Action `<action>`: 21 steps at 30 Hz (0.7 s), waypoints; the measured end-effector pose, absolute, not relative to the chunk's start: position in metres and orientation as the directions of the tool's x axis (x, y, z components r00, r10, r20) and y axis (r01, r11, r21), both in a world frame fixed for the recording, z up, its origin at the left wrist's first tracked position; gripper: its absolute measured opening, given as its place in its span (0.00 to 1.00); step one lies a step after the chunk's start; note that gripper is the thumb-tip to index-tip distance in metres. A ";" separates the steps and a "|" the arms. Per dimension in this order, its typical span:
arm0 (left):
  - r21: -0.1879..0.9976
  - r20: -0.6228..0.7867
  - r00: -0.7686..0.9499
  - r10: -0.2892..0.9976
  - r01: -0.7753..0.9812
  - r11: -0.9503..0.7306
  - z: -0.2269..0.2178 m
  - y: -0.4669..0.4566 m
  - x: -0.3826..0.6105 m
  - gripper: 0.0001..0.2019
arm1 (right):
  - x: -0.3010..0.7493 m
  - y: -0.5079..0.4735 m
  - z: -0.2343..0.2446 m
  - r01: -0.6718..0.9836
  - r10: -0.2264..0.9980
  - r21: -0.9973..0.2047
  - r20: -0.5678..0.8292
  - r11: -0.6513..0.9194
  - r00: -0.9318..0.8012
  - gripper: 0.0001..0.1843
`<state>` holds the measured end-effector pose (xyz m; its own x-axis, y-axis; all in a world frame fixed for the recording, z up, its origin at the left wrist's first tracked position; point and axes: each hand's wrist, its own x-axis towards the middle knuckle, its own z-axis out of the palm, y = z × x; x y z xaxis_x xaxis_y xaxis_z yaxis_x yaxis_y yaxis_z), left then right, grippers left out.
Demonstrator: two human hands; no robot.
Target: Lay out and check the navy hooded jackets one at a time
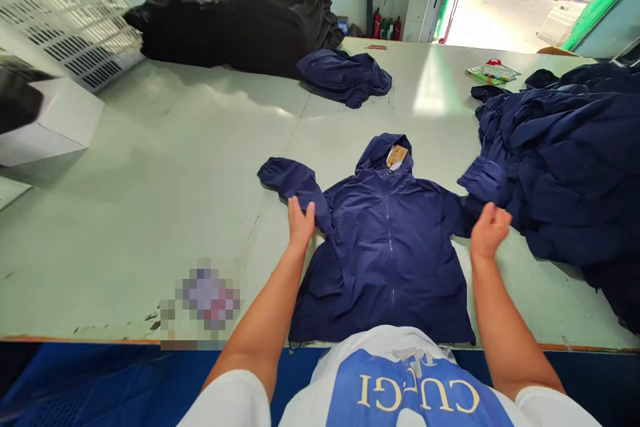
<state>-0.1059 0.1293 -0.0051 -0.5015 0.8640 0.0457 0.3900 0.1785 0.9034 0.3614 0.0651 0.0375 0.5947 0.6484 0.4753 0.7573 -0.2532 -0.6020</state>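
A navy hooded zip jacket [390, 233] lies front up on the table, its hood away from me and its hem at the near edge. A brown paper tag [397, 156] sits at the hood opening. My left hand [301, 221] rests against the sleeve on the left, thumb and fingers apart. That sleeve bends outward, its cuff pointing left. Over on the right, my right hand [490, 232] is closed at the other sleeve, whose cuff [483, 177] shows just beyond my fist. The fingertips of this hand are hidden.
A heap of navy garments [565, 160] lies close on the right. Beyond the jacket are a bundled navy garment [345, 75] and a black garment pile [250, 20]. A white plastic basket [75, 20] and a white box [55, 117] stand left. A colourful packet [493, 72] lies far right.
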 end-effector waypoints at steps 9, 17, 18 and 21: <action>0.956 -0.214 -0.649 0.730 0.013 0.292 0.023 0.222 -0.131 0.17 | 0.208 0.009 -0.015 0.930 0.977 -0.342 -0.108 0.137 -0.183 0.26; 0.946 -0.049 -0.119 0.992 0.314 0.084 0.046 0.166 -0.075 0.13 | 0.269 -0.001 -0.039 0.672 0.965 -0.739 0.139 -0.047 0.220 0.26; 0.911 -0.052 0.149 0.987 0.412 -0.014 0.045 0.146 -0.063 0.15 | 0.282 0.001 -0.038 0.629 0.927 -0.770 0.151 -0.108 0.344 0.28; 0.805 -0.047 0.532 0.845 0.522 -0.283 0.038 0.104 -0.046 0.19 | 0.316 0.013 -0.036 0.527 0.803 -0.803 0.105 -0.279 0.586 0.34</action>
<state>-0.0465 0.1037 0.0377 0.5320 0.8454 -0.0474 0.5216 -0.2831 0.8049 0.3158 0.0129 -0.0358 0.5863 0.8032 0.1053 0.5265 -0.2791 -0.8031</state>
